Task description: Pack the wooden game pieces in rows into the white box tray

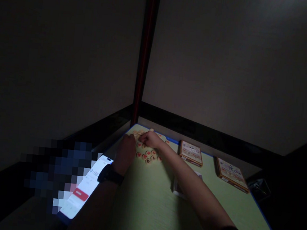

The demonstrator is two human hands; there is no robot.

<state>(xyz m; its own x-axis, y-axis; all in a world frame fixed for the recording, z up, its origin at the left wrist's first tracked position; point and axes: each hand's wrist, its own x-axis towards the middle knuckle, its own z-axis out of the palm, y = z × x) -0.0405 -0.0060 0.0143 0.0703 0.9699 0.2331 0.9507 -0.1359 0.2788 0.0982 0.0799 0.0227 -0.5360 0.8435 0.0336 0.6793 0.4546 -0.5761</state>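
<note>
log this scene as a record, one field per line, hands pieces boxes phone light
round pieces: loose on green tabletop, several marked red
left hand: at the pieces, dark watch on wrist, grip unclear
right hand: beside left hand, at the pieces, grip unclear
left printed box: flat, right of the pieces
right printed box: flat, farther right
phone: screen lit, left of left forearm
light: dim

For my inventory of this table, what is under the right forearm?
A pale-edged object shows on both sides of the right forearm, lying on the green table. Its middle is covered and cannot be seen.
</note>
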